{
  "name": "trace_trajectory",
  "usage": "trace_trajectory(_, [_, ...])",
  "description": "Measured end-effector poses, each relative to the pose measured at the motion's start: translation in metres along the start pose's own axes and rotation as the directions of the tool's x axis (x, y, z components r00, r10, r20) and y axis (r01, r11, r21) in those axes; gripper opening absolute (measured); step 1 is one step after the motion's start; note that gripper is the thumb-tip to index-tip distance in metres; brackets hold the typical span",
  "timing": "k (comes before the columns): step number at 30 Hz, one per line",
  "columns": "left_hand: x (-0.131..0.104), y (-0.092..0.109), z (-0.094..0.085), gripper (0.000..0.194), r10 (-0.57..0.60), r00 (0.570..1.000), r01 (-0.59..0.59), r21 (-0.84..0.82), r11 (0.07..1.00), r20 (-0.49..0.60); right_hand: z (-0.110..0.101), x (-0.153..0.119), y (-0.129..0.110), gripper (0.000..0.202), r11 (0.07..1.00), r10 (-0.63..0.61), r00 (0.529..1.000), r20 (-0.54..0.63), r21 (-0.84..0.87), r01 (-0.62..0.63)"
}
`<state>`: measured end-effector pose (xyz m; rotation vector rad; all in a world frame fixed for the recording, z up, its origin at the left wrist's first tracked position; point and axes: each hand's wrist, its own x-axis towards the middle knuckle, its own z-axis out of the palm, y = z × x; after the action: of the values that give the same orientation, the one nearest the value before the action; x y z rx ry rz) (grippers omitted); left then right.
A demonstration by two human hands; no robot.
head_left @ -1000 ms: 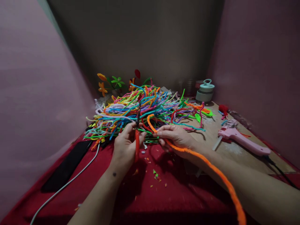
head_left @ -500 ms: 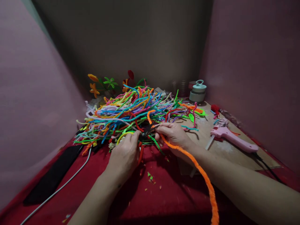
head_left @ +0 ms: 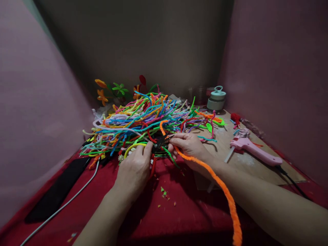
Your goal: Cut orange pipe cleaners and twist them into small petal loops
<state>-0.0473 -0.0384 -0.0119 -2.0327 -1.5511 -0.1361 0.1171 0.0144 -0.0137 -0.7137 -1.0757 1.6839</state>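
My left hand (head_left: 135, 165) is closed around scissors (head_left: 159, 144) with dark blades and red handles. The blades point up and right, towards the fingertips of my right hand (head_left: 188, 147). Those fingers pinch a fuzzy orange stem (head_left: 217, 177); its short end curls up past the blades, and its long part runs down over my right forearm to the bottom edge. Just behind both hands lies a large heap of coloured fuzzy stems (head_left: 143, 119). My fingers partly hide where the blades meet the orange stem.
A pink glue gun (head_left: 258, 152) rests on a board (head_left: 241, 167) at the right. Behind it stands a pale green jar (head_left: 216, 99). A black flat object (head_left: 58, 191) and a white cable (head_left: 74, 200) lie at the left. Green scraps (head_left: 163, 192) dot the red cloth (head_left: 179, 218).
My left hand and the scissors have shifted slightly left. The long part of the orange stem hangs a little further right. My right hand keeps its pinch.
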Motion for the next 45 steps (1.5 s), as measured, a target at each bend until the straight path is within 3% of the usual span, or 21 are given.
trace_trajectory(8, [-0.001,0.000,0.001,0.036,0.010,0.999,-0.009,-0.016,1.000,0.031,-0.002,0.000,0.002,0.006,0.999,0.009,1.000,0.028,0.030,-0.010])
trace_trajectory(19, [-0.001,0.000,0.008,0.031,0.026,0.995,0.006,-0.302,0.953,0.101,-0.004,0.001,0.003,0.007,1.000,0.018,0.999,0.026,-0.006,-0.018])
trace_trajectory(24, [-0.004,-0.003,0.006,0.031,-0.018,0.998,0.039,-0.413,0.910,0.055,-0.003,0.001,0.003,0.007,0.999,0.032,0.999,-0.002,0.031,-0.032])
trace_trajectory(26, [-0.003,-0.004,0.003,0.031,-0.120,0.992,0.127,-0.550,0.825,0.048,-0.002,0.002,0.003,0.014,0.997,0.050,0.999,0.007,0.065,-0.051])
trace_trajectory(28, [0.000,-0.004,-0.001,0.032,-0.266,0.960,0.246,-0.723,0.645,0.089,-0.002,0.002,0.004,0.014,0.992,0.060,0.997,0.055,0.104,-0.065])
trace_trajectory(29, [0.001,-0.004,-0.004,0.033,-0.337,0.932,0.298,-0.815,0.497,0.135,-0.002,0.002,0.004,0.013,0.989,0.066,0.994,0.085,0.123,-0.076])
trace_trajectory(31, [0.005,-0.002,-0.010,0.037,-0.427,0.864,0.343,-0.932,0.112,0.267,-0.002,0.001,0.004,0.013,0.983,0.097,0.984,0.149,0.141,-0.118])
trace_trajectory(33, [0.008,0.000,-0.016,0.042,-0.426,0.818,0.309,-0.920,-0.239,0.386,-0.001,-0.001,0.003,0.014,0.975,0.154,0.966,0.206,0.124,-0.182])
trace_trajectory(35, [0.011,0.002,-0.019,0.047,-0.417,0.797,0.254,-0.868,-0.426,0.438,0.001,-0.005,0.002,0.014,0.965,0.210,0.942,0.260,0.097,-0.242])
trace_trajectory(39, [0.011,0.005,-0.020,0.049,-0.382,0.796,0.230,-0.818,-0.528,0.470,0.007,-0.011,0.001,0.015,0.955,0.266,0.903,0.338,0.036,-0.295])
trace_trajectory(45, [0.010,0.009,-0.025,0.048,-0.408,0.788,0.216,-0.827,-0.520,0.462,0.011,-0.014,0.003,0.014,0.956,0.279,0.893,0.352,-0.015,-0.292])
